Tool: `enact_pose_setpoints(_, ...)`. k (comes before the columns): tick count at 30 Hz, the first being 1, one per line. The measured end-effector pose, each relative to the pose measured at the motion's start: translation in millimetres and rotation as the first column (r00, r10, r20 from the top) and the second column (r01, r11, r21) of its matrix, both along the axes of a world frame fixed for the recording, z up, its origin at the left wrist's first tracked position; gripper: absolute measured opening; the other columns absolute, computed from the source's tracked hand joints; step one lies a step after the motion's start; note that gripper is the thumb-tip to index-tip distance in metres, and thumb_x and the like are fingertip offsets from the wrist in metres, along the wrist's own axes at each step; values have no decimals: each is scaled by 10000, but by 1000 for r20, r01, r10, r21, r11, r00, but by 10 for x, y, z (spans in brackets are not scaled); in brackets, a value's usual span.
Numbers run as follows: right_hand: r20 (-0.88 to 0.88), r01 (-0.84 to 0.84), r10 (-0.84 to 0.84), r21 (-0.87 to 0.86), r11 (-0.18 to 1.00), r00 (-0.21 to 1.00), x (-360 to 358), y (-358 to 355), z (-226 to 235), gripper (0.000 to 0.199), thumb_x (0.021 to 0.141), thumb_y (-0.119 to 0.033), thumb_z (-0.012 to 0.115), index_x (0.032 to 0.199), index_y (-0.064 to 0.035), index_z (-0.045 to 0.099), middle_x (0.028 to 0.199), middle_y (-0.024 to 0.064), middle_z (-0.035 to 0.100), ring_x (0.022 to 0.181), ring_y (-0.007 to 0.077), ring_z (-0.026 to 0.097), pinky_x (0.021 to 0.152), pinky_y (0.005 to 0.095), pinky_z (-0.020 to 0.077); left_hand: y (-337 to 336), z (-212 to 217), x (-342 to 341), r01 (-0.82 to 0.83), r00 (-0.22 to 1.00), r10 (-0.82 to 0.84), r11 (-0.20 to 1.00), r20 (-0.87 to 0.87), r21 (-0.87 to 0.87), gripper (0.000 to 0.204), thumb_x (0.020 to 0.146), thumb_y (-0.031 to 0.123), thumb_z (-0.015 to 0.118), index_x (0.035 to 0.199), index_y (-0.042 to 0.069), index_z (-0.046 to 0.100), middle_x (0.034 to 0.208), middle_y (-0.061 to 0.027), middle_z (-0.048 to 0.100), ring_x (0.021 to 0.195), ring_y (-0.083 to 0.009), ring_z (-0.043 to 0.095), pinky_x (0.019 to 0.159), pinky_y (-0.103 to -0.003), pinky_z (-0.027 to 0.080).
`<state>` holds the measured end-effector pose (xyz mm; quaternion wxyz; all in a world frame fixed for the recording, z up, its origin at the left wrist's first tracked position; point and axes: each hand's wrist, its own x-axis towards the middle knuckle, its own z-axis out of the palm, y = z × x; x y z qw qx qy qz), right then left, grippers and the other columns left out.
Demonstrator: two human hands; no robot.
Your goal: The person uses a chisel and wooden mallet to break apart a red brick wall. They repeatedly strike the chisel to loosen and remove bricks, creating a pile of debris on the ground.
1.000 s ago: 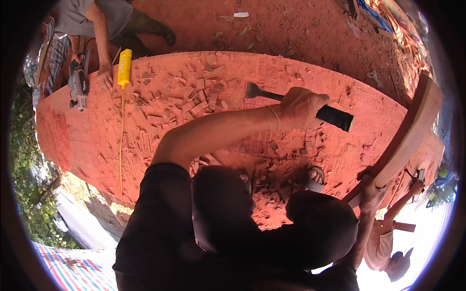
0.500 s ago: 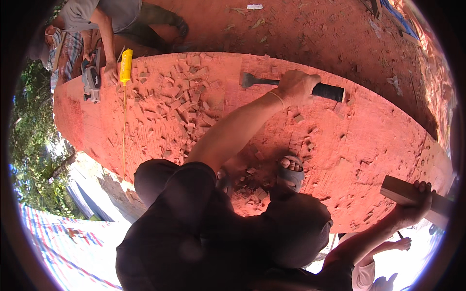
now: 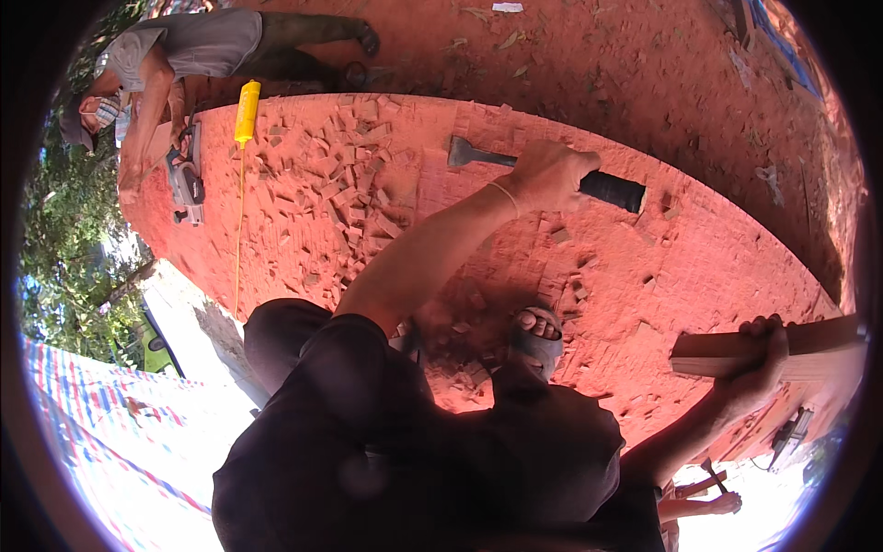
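My left hand (image 3: 552, 175) is closed round a long chisel (image 3: 614, 190) with a black wrapped grip. Its flat dark blade points left, lying low over or on the reddish wooden slab (image 3: 727, 267) near the far edge; whether it touches I cannot tell. At the right, my right hand (image 3: 759, 363) is wrapped round a thick squared length of timber (image 3: 708, 352), held above the slab. The timber's far end runs into the dark rim of the picture. Loose square wood chips (image 3: 345, 189) are scattered left of the chisel. My feet (image 3: 538, 336) rest on the slab.
At the far left, another person (image 3: 198, 46) bends over the slab beside a power planer (image 3: 187, 179). A yellow tube (image 3: 246, 115) on a yellow cord lies nearby. Another person's hand (image 3: 725, 503) holds a tool at lower right. A striped sheet (image 3: 101, 396) spreads at lower left.
My right hand has brought the timber left and turned it more level. My left hand keeps its grip on the chisel. The other person's hand has left the spot beside the yellow tube.
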<state>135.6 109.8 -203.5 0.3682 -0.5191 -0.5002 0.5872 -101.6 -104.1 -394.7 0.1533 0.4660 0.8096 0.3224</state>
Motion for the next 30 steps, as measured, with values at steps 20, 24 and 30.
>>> enact_pose_setpoints(20,178,-319,298,102,942,938,232,38,-140,207,888,-202,678,938,-5,637,774,72,593,727,171,577,704,318,448,-179,316,-76,-89,992,70,977,101,192,197,626,158,733,755,105,595,660,-103,628,630,-344,659,564,-446,482)
enact_pose_setpoints(24,107,-157,141,156,975,984,50,179,145,268,907,-217,667,1022,24,645,817,81,614,777,182,599,756,321,483,-214,314,-187,-76,995,60,972,82,222,199,622,142,735,764,97,602,648,-122,614,625,-354,653,551,-433,477)
enact_pose_setpoints(30,292,-492,465,23,871,836,-531,-813,-263,187,834,-97,679,986,-14,609,764,78,632,710,157,588,708,327,504,-264,268,-229,-165,984,131,935,125,316,212,615,160,764,749,98,612,638,-124,606,610,-346,644,532,-418,472)
